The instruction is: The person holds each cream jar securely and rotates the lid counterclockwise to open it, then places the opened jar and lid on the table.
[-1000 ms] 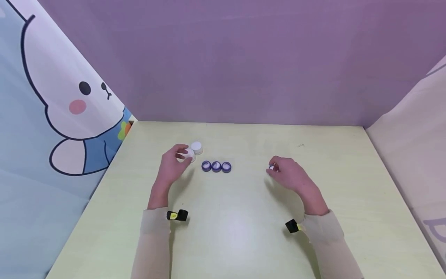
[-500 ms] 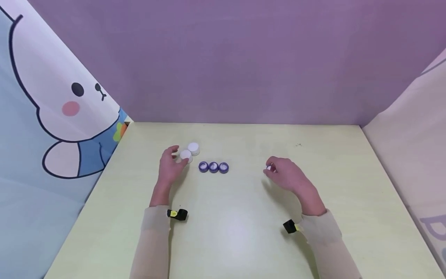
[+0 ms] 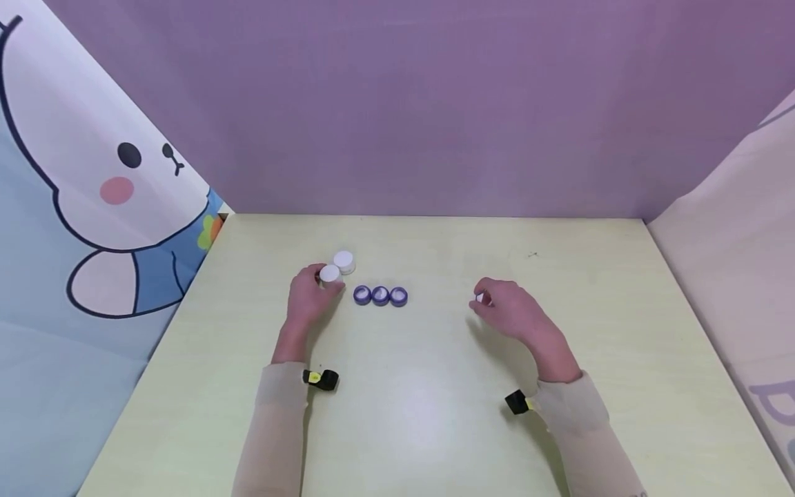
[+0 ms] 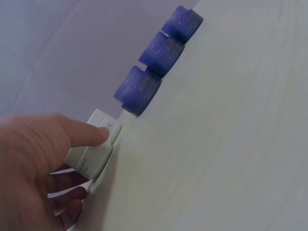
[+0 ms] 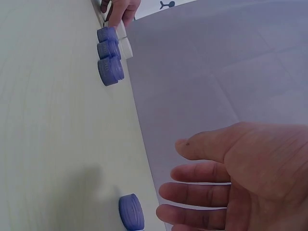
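L hand (image 3: 308,298) now round white jar (image 3: 329,274)

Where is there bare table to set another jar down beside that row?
Bare table lies between the three purple jars and the right hand, and all along the near side. It is crowded where the left hand grips a white jar beside another white jar.

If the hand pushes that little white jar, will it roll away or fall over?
Probably neither. The white jar stands on its flat bottom and looks short and wide, so it would likely slide across the smooth table. It looks small, so probably light. The left hand already holds it.
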